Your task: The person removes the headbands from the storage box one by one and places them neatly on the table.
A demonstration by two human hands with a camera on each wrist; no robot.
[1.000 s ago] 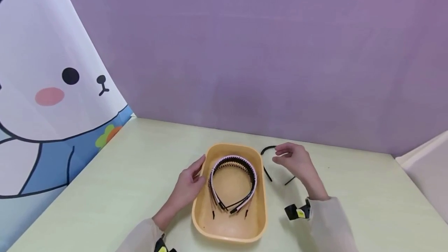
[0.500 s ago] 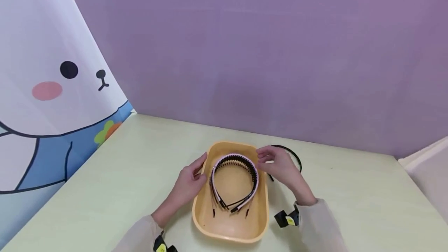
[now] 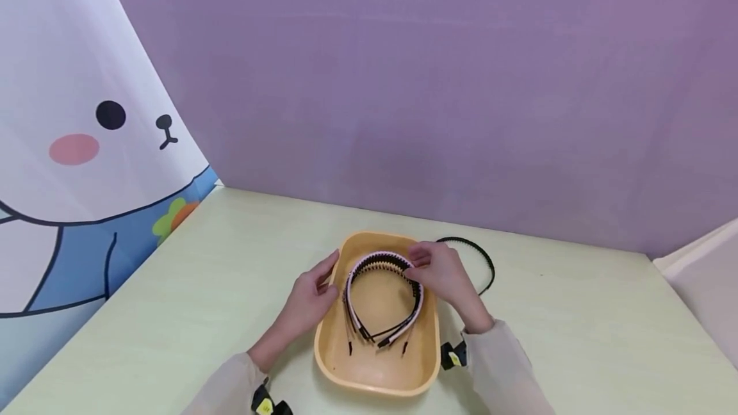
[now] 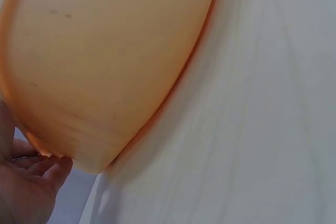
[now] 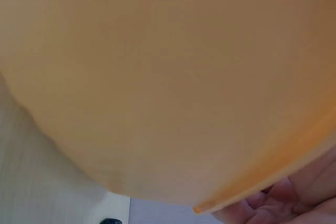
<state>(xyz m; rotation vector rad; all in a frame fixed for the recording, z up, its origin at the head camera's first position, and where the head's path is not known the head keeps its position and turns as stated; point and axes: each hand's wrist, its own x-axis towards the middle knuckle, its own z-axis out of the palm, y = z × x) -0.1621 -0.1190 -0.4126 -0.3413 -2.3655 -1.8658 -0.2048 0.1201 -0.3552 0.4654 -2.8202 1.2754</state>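
Note:
A yellow-orange plastic basin (image 3: 377,380) stands on the table with several headbands inside, nested together. The outermost headband (image 3: 349,303) is pale pink, and a black toothed one shows within it. My left hand (image 3: 311,300) holds the basin's left side at the rim; in the left wrist view its fingertips touch the outer wall. My right hand (image 3: 441,274) reaches over the right rim, with bent fingers and a gap between thumb and fingers. Its thumb tip overlaps the upper right of the pink headband; contact is unclear. The right wrist view hides its fingertips behind the basin wall.
A black headband (image 3: 481,252) lies on the table to the basin's right, partly behind my right hand. The pale table (image 3: 576,325) meets a purple backdrop (image 3: 403,82) at the rear. A cartoon-printed panel (image 3: 69,101) stands at the left.
My right hand has moved left from near the loose black headband to over the basin, uncovering more of that headband. The left hand has stayed on the rim.

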